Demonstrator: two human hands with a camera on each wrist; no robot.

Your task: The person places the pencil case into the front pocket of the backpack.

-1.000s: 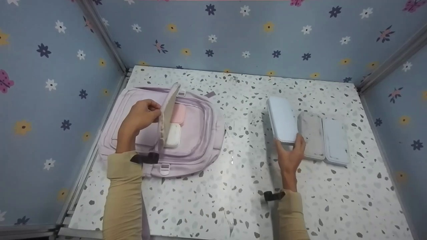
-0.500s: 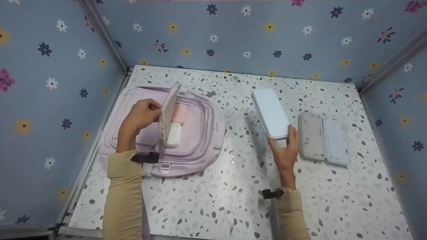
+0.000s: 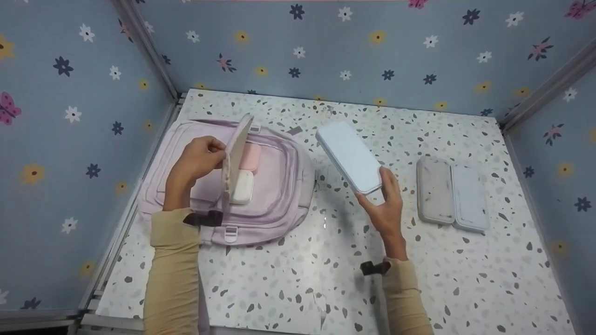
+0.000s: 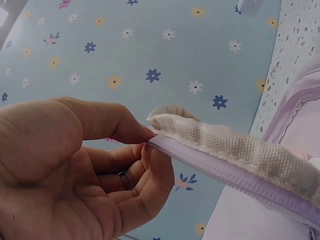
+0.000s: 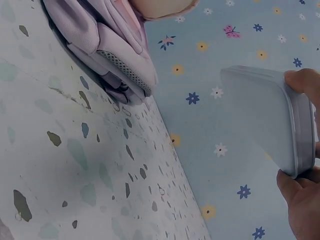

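Observation:
A lilac backpack (image 3: 288, 204) lies flat at the left of the table with its front pocket unzipped. My left hand (image 3: 200, 160) pinches the zip edge of the pocket flap (image 3: 236, 149) between thumb and fingers, holding it raised; the left wrist view shows the lilac zip tape (image 4: 210, 167) in that pinch. Inside the pocket lie a pink case (image 3: 250, 158) and a white case (image 3: 242, 188), both partly behind the flap. My right hand (image 3: 389, 209) grips the near end of a long pale-blue case (image 3: 351, 156), raised and tilted over the table between the backpack and the other cases.
A beige-grey case (image 3: 435, 190) and a second pale-blue case (image 3: 469, 197) lie side by side on the right of the speckled table (image 3: 465, 279). Flower-patterned panels (image 3: 326, 51) enclose the table at the back and both sides.
My right hand has carried the pale-blue case leftward, away from the two cases on the right and toward the backpack, its far end swinging left. The left hand still holds the flap.

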